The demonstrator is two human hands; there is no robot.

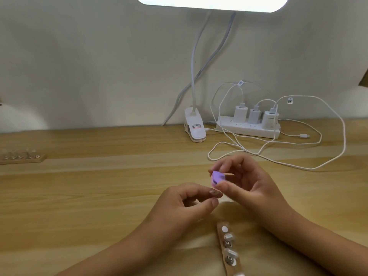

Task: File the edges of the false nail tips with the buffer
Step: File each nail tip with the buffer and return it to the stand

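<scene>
**Filing Work Under Way**

We pinch a false nail tip [214,193] in our left grip [185,206] above the middle of the worktop [99,196]. We raise it against the purple buffer [217,177], which our right grip [249,184] clamps between thumb and fingers to rub its rim. More tips wait on a wooden strip [229,253] by the near edge.

Blurred nail tip [214,193] in left fingers [196,191]; wooden strip [221,238] beyond bottom edge
</scene>
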